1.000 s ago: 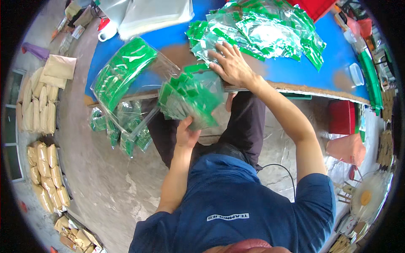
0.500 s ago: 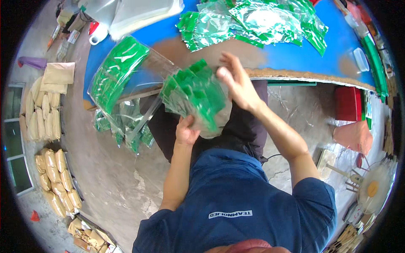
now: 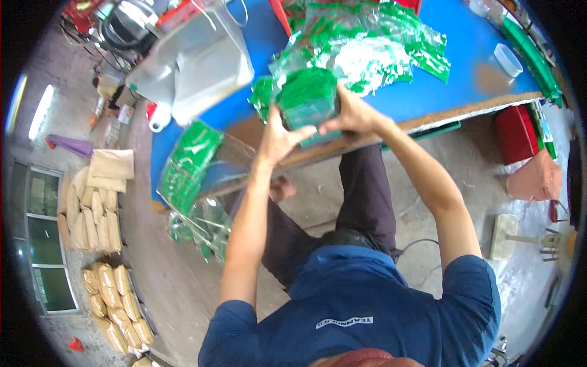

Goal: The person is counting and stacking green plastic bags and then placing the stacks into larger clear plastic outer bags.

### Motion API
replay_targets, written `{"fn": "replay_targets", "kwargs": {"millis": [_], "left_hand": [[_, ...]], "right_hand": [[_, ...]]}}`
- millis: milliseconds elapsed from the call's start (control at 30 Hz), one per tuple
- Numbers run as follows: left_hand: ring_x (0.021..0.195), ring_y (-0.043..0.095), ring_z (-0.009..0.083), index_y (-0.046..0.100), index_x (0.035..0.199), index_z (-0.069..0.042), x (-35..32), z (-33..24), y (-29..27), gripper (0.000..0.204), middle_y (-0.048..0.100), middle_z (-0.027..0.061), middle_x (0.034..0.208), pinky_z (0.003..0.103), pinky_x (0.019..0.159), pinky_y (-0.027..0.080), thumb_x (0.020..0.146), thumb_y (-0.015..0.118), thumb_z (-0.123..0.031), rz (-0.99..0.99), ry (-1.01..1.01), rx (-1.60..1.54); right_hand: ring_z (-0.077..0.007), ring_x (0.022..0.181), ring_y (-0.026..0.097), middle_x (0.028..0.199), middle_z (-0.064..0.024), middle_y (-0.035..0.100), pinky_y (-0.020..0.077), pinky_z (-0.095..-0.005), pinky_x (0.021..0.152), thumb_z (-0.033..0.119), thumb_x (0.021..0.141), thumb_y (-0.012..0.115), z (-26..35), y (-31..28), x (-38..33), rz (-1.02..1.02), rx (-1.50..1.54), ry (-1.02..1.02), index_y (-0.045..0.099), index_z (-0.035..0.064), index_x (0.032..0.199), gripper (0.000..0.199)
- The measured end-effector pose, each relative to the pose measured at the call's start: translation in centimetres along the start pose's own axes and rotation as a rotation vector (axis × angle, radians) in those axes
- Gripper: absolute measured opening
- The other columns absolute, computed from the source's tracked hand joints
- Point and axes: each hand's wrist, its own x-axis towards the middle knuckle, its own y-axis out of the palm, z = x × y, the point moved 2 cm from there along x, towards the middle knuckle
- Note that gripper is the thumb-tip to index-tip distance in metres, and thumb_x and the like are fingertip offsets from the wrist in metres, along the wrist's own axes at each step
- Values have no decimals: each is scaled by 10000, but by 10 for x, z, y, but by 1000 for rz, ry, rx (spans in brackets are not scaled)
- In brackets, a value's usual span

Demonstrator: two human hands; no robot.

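Note:
Both my hands grip a stack of green plastic pouches [image 3: 307,98] held upright over the near edge of the blue table [image 3: 465,67]. My left hand [image 3: 278,136] clasps its left side and my right hand [image 3: 353,113] its right side. Behind the stack lies a loose pile of green and clear pouches [image 3: 373,43] on the table. To my left a clear plastic bag [image 3: 202,177] filled with green pouches hangs off the table edge.
A grey plastic tub [image 3: 195,61] and a white cup [image 3: 160,116] sit at the table's left end. Tan sacks [image 3: 101,244] lie on the floor at the left. A red crate [image 3: 516,131] stands under the table at the right. A small clear container [image 3: 507,58] is at the far right.
Both hands have lifted the stack of green pouches from my lap area up to the table edge and squared it upright. The view has tilted toward the table.

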Motion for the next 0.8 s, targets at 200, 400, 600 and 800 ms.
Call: {"fn": "replay_targets", "kwargs": {"millis": [200,400,600,800], "left_hand": [[1222,558,237,314,1443,-71,-10,18,22,872,533,110,1342,392,1037,470,739,824,-17,-44,-93,-382],[1266,526,246,178,1544,-122,-4,31,21,1058,479,108,1405,399,1050,461,723,831,17,9,-33,-226],[1301,496,282,10,1586,-141,5,14,19,1257,334,162,1517,420,1053,489,690,884,-22,-98,-4,-141],[1276,519,261,56,1581,-118,4,9,26,1193,447,125,1433,406,1033,492,709,861,4,-110,-41,-491]], "right_hand": [[-374,1320,468,1397,-288,467,371,-426,1110,333,604,936,4,16,-11,-44,112,59,265,-36,1473,1159],[-413,1303,477,1393,-281,463,423,-444,1065,312,607,929,4,20,-11,11,91,121,240,-6,1470,1149],[-442,1222,547,1285,-292,552,463,-456,1005,283,654,905,5,14,-11,10,-33,-51,209,-7,1476,1115],[-418,1236,545,1311,-285,539,442,-453,1036,285,625,921,11,-1,-5,63,-7,-58,234,7,1465,1120]]}}
